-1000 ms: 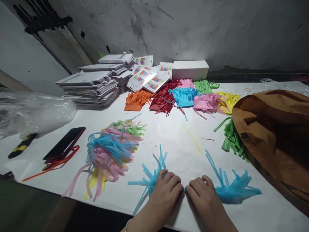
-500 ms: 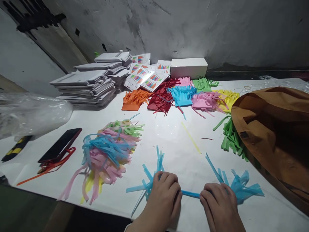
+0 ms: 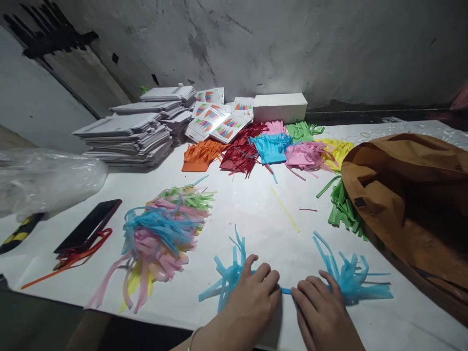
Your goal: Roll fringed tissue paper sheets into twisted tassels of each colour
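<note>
A blue tissue-paper tassel (image 3: 353,280) lies across the front of the white table, its fringed ends fanned out to both sides. Its narrow rolled middle shows between my hands. My left hand (image 3: 258,292) has its fingers curled down on the left part of the roll. On the right part, my right hand (image 3: 318,300) presses with bent fingers, close to the right fringe. The undersides of both hands are hidden. To the left rests a pile of finished-looking pink, blue, green and yellow tassels (image 3: 161,239).
Folded fringed paper bundles (image 3: 272,148) in several colours line the back. Stacked white packs (image 3: 124,139), printed cards (image 3: 214,124) and a white box (image 3: 280,108) stand behind. A brown bag (image 3: 387,175) is at right; a phone (image 3: 89,224) and plastic wrap (image 3: 54,180) are at left.
My hands have come closer together along the blue roll, so less of it shows between them. The index fingers have lifted somewhat. The view has shifted slightly.
</note>
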`<state>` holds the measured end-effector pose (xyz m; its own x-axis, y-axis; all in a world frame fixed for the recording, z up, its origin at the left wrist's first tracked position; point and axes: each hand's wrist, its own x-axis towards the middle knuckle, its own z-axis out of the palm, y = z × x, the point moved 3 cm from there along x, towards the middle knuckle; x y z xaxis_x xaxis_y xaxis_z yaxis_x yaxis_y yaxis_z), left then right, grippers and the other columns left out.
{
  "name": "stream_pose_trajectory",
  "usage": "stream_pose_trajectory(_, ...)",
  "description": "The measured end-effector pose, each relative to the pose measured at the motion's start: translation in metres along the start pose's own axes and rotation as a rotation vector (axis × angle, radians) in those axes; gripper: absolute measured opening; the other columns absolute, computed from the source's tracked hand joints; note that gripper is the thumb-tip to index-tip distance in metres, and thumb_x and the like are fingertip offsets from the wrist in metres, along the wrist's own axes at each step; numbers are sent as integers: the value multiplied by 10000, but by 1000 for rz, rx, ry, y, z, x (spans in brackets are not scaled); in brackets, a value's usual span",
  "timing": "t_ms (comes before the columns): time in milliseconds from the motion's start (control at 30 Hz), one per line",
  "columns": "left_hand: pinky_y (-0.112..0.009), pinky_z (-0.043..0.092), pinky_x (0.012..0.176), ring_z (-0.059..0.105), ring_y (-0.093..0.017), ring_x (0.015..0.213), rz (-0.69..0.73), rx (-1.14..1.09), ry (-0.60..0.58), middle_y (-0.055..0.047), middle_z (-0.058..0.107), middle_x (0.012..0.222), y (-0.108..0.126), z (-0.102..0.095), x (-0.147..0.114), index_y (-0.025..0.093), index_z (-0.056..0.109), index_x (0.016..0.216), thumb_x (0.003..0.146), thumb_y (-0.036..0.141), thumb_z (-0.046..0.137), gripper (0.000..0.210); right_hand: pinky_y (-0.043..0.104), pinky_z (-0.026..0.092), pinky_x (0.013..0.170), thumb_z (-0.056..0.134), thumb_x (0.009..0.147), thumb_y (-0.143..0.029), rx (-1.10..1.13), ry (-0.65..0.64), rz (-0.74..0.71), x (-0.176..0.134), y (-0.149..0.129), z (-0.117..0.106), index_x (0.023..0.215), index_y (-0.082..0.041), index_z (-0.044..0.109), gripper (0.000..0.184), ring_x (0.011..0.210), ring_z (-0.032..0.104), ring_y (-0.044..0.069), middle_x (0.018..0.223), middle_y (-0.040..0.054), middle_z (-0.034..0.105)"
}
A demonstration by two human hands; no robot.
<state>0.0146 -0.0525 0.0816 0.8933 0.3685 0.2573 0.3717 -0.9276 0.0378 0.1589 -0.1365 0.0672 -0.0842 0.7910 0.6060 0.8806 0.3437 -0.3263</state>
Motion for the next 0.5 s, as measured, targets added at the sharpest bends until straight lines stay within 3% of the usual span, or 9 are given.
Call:
stream_pose_trajectory(100,-467,307,989,549,-206,842,-6,-37,-71,-18,651,848,-4,1,7,181,632,776,917,174,651,142,473,294,1053,451,983,-95,-57,-26,-19,7,-1,5,930,-176,657,227,848,584,213,810,31,657)
stream_pose_trajectory(200,-395,386,869,588,-213,874,-210,-249,-217,-41,686,911,-15,-3,13,174,681,802,851,132,660,68,464,318,1000,351,978,-43,-144,-67,-77,15,-1,8,759,-186,595,357,725,534,197,703,22,580)
stream_pose_trajectory(267,-364,401,861,607,-206,903,-309,-474,-259,-48,706,958,-19,-12,15,194,732,879,885,138,601,142,451,332,985,332,982,-38,-148,-60,-135,21,-2,2,727,-188,574,382,690,525,184,676,14,564)
stream_pose_trajectory(400,-313,427,816,612,-199,874,-468,-1039,-272,-56,727,923,-14,-34,15,209,779,999,945,306,566,240,464,305,1067,373,996,-42,-75,4,-253,31,-9,-33,974,-142,663,307,856,646,182,831,41,694)
stream_pose_trajectory(500,-257,386,659,525,-145,671,-688,-1505,-295,-9,645,697,-1,-40,15,153,777,835,774,444,779,298,458,331,1068,523,948,-54,-62,30,-304,36,-14,-62,1056,-137,657,191,864,683,174,869,42,725)
